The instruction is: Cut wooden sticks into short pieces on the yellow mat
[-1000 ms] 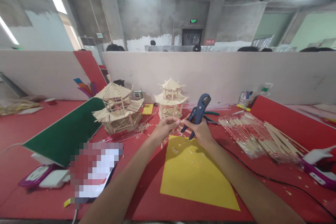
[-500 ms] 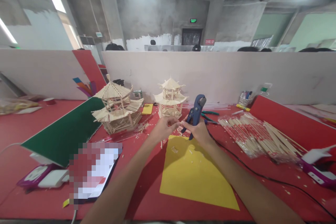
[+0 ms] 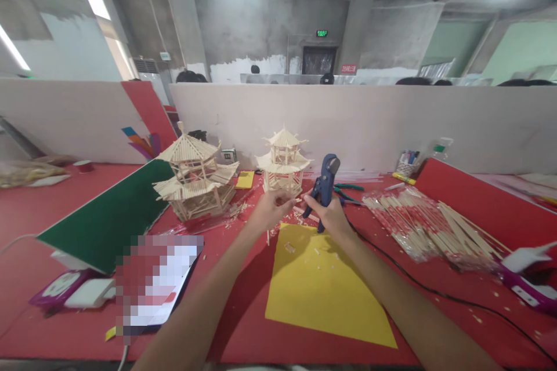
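My left hand (image 3: 274, 210) is closed in a pinch around a thin wooden stick (image 3: 268, 237), whose end sticks out below the fingers. In my right hand (image 3: 331, 213) is a blue two-handled cutter (image 3: 324, 185), upright with its grey head at the top. The two hands are slightly apart, in front of a small wooden-stick pagoda model (image 3: 284, 163). A larger pagoda model (image 3: 195, 177) stands to the left. Under the forearms lies a yellow sheet (image 3: 322, 295) with small wood scraps on it.
Bagged wooden sticks (image 3: 422, 220) lie on the right, near a black cable (image 3: 418, 284). Green-handled pliers (image 3: 348, 186) rest behind my right hand. A tablet (image 3: 174, 284) and a purple power strip (image 3: 65, 290) are at left. Green (image 3: 108, 214) and red (image 3: 491, 214) boards flank the space.
My hands have drawn slightly apart; they were touching at the fingertips. The cutter has tilted a little and stays in my right hand. The models have not moved.
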A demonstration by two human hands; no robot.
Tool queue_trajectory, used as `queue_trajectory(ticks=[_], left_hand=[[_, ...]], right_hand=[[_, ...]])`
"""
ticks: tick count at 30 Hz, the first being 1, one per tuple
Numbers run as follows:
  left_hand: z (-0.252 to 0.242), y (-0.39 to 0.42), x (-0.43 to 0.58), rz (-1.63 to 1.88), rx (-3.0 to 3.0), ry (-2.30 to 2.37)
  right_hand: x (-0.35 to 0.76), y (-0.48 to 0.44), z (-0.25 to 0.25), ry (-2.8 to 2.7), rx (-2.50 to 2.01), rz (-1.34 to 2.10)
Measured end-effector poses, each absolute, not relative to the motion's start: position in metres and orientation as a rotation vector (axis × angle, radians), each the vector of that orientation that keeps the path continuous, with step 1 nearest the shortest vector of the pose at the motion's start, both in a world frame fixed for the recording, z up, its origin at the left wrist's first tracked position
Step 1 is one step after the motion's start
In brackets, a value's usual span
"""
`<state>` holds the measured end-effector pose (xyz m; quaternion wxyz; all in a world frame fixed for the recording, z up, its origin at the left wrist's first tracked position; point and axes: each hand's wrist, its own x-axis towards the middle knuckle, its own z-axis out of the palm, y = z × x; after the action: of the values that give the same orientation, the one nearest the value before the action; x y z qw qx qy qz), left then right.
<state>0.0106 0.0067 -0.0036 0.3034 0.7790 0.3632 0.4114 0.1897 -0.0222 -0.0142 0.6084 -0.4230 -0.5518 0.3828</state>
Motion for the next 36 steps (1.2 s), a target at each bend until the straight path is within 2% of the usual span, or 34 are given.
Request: queue_trajectory(ticks=[5,13,19,36], left_hand=[[-0.001,0.016,-0.004,1.203,1.985,1.043],[-0.001,0.028,-0.015,1.435,1.780,1.006],[0.001,0.023,-0.011,1.421,1.869,1.101],[0.004,0.008,-0.003,1.289,2.219,1.508]], right_hand=[[0.199,-0.024,-0.010,-1.361,-1.061,1.071],[0.196,-0.037,-0.012,-1.763,-1.350,0.907],[0.192,-0.039,-0.012,-1.906,-1.373,0.693],[0.187,-0.034,-0.027,-1.784,-1.355,0.852]])
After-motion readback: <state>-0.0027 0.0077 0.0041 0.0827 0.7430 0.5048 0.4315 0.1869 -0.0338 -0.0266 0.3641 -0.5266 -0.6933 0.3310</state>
